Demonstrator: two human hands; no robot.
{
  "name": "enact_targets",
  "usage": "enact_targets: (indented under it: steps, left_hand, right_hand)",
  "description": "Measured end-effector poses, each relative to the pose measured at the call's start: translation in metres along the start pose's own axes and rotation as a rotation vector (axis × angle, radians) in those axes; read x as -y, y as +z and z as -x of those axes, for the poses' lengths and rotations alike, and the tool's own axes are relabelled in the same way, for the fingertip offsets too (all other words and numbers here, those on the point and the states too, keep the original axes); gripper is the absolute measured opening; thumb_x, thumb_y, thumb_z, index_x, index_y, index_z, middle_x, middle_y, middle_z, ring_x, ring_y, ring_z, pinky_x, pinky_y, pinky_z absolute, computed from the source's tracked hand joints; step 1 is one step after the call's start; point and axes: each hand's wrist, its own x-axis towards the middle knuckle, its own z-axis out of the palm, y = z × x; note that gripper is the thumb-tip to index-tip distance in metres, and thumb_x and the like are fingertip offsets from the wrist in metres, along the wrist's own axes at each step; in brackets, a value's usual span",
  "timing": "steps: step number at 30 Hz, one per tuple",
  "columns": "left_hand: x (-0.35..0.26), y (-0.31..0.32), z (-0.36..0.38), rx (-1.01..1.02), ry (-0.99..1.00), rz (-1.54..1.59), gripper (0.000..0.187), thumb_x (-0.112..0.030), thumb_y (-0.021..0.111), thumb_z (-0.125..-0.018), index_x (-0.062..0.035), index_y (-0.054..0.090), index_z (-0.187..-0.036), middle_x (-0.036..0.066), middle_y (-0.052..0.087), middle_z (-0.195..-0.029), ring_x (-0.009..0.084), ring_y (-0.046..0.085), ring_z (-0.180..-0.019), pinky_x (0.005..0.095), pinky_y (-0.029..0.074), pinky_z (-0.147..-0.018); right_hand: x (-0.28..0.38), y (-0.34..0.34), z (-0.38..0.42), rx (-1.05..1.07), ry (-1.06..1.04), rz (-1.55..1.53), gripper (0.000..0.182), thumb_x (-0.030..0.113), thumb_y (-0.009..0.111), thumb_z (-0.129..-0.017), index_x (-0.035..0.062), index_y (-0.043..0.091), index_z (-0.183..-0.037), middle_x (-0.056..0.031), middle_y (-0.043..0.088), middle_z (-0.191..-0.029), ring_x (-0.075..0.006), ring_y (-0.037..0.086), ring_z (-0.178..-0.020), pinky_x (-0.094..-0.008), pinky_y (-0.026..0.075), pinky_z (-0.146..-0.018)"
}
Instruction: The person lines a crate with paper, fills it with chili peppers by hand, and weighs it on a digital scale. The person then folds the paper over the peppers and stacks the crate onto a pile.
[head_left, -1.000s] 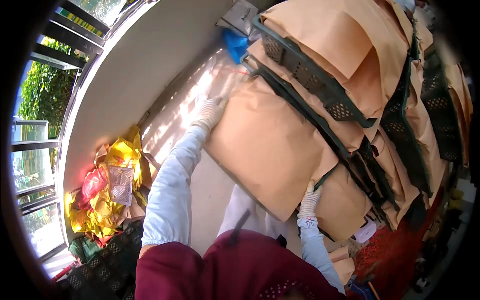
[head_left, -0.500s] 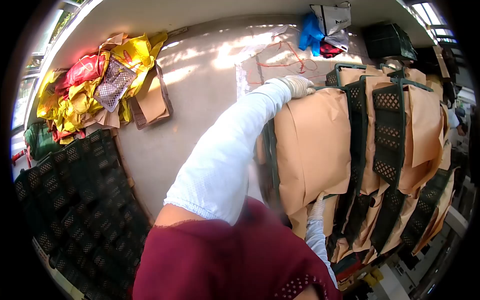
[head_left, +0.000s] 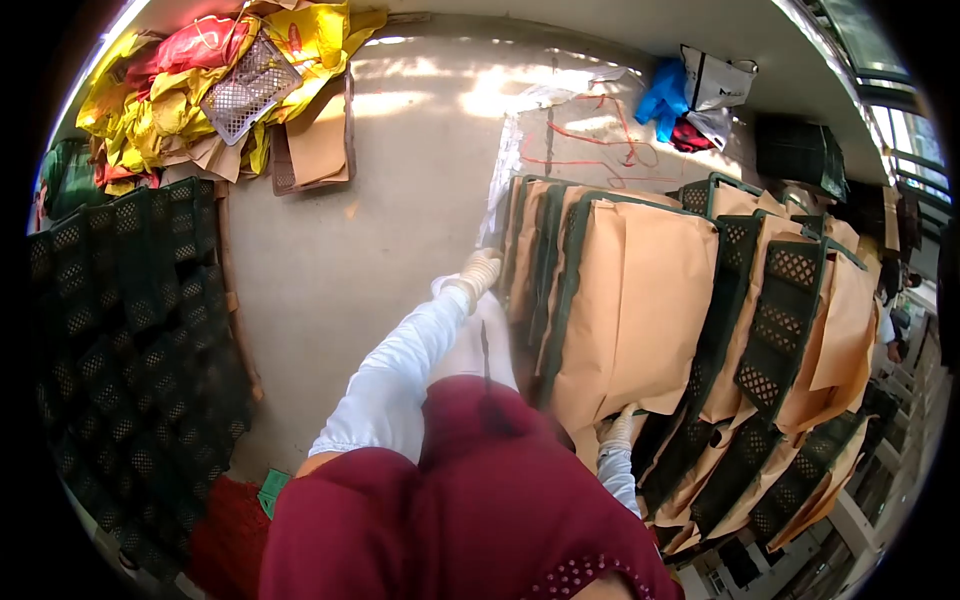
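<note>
A dark green crate lined with brown paper [head_left: 640, 300] tops the stack in front of me, its paper covering the contents. My right hand [head_left: 618, 428], gloved, has its fingers closed on that crate's near rim. Beside the stack's left side, my gloved left hand [head_left: 477, 272] is lower down, close to the edges of the crates beneath [head_left: 530, 240]. Its fingers look curled together, and whatever they may hold is hidden. Pale blue sleeves cover both forearms.
More paper-lined crates [head_left: 790, 320] stand in stacks to the right. Dark crates [head_left: 140, 360] fill the left side. Yellow and red bags [head_left: 170, 90] lie at the upper left near a flat tray [head_left: 315, 145]. Red string [head_left: 600, 150] and a white bag [head_left: 715, 85] are beyond the stacks.
My left hand has left the top crate's far corner and moved down and left beside the stack. My right hand stays at the near rim. The view has shifted, showing the lower crates.
</note>
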Motion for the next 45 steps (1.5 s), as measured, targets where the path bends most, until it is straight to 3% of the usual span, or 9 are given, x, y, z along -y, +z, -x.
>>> enact_targets:
  steps: [12,17,30,32,34,35,36,43,45]
  left_hand:
    - [0.033,0.138,-0.088,-0.103,0.066,0.198,0.041,-0.028,0.058,-0.087,-0.0065,0.057,-0.121,0.020,0.061,-0.119,0.0350,0.056,-0.113,0.0380,0.043,-0.096]
    - [0.013,0.130,-0.088,-0.129,-0.035,0.331,0.034,-0.023,0.058,-0.084,-0.0048,0.059,-0.113,0.020,0.062,-0.113,0.0345,0.058,-0.109,0.0373,0.044,-0.093]
    - [0.025,0.105,-0.096,-0.129,0.007,0.130,0.037,-0.018,0.058,-0.078,-0.0031,0.058,-0.113,0.023,0.060,-0.114,0.0379,0.057,-0.109,0.0404,0.044,-0.096]
    - [0.019,0.088,-0.081,-0.050,-0.062,0.106,0.039,-0.021,0.059,-0.081,-0.0043,0.058,-0.116,0.023,0.058,-0.115,0.0387,0.054,-0.112,0.0403,0.042,-0.097]
    - [0.006,0.069,-0.049,-0.302,0.170,0.113,0.035,-0.024,0.058,-0.086,-0.0037,0.058,-0.115,0.022,0.054,-0.119,0.0384,0.050,-0.115,0.0409,0.041,-0.098]
    - [-0.013,0.052,-0.033,-0.374,0.209,0.279,0.036,-0.023,0.054,-0.089,-0.0006,0.058,-0.116,0.020,0.055,-0.117,0.0329,0.053,-0.111,0.0378,0.042,-0.095]
    - [-0.052,0.025,0.001,-0.324,0.150,0.530,0.037,-0.025,0.050,-0.092,0.0017,0.058,-0.116,0.017,0.056,-0.116,0.0267,0.054,-0.109,0.0349,0.043,-0.093]
    - [-0.197,-0.031,0.070,0.036,0.624,0.604,0.075,-0.057,0.042,-0.095,0.0005,0.036,-0.143,0.016,0.040,-0.145,0.0256,0.034,-0.136,0.0389,0.024,-0.114]
    - [-0.198,-0.030,0.035,0.206,0.543,0.652,0.065,-0.050,0.048,-0.093,0.0029,0.052,-0.130,0.015,0.056,-0.128,0.0247,0.052,-0.119,0.0363,0.039,-0.104]
  right_hand:
    - [-0.011,-0.039,-0.028,0.021,0.013,-0.033,0.057,0.047,0.044,-0.097,0.0084,0.042,-0.138,-0.0104,0.048,-0.139,-0.0305,0.044,-0.128,-0.0452,0.037,-0.108]
    - [-0.013,-0.056,-0.032,0.328,-0.047,0.172,0.055,0.046,0.043,-0.096,0.0092,0.045,-0.137,-0.0098,0.052,-0.135,-0.0299,0.047,-0.124,-0.0456,0.040,-0.104]
    - [-0.039,-0.035,-0.017,0.101,0.038,-0.044,0.054,0.045,0.047,-0.095,0.0077,0.046,-0.135,-0.0092,0.052,-0.135,-0.0287,0.049,-0.122,-0.0423,0.041,-0.103]
    - [-0.055,-0.045,-0.017,0.174,-0.081,0.266,0.054,0.045,0.047,-0.095,0.0076,0.047,-0.134,-0.0091,0.052,-0.135,-0.0284,0.049,-0.122,-0.0418,0.041,-0.103]
    - [-0.068,-0.043,-0.014,0.164,-0.216,0.534,0.054,0.045,0.048,-0.095,0.0075,0.047,-0.134,-0.0090,0.052,-0.135,-0.0281,0.049,-0.122,-0.0413,0.041,-0.103]
    - [-0.076,-0.038,-0.015,0.107,-0.206,0.460,0.054,0.045,0.048,-0.095,0.0075,0.047,-0.134,-0.0089,0.052,-0.135,-0.0280,0.049,-0.122,-0.0410,0.041,-0.102]
    - [-0.067,-0.007,-0.003,-0.002,0.034,-0.127,0.055,0.047,0.048,-0.095,0.0076,0.048,-0.133,-0.0084,0.053,-0.134,-0.0270,0.050,-0.121,-0.0397,0.042,-0.101]
    - [-0.049,0.038,0.022,-0.046,-0.183,-0.567,0.057,0.050,0.046,-0.096,0.0077,0.048,-0.133,-0.0067,0.053,-0.132,-0.0248,0.051,-0.118,-0.0399,0.044,-0.100]
    - [-0.030,0.064,0.043,-0.178,-0.224,-0.600,0.056,0.047,0.050,-0.095,0.0046,0.049,-0.131,-0.0087,0.055,-0.129,-0.0258,0.054,-0.114,-0.0392,0.046,-0.097]
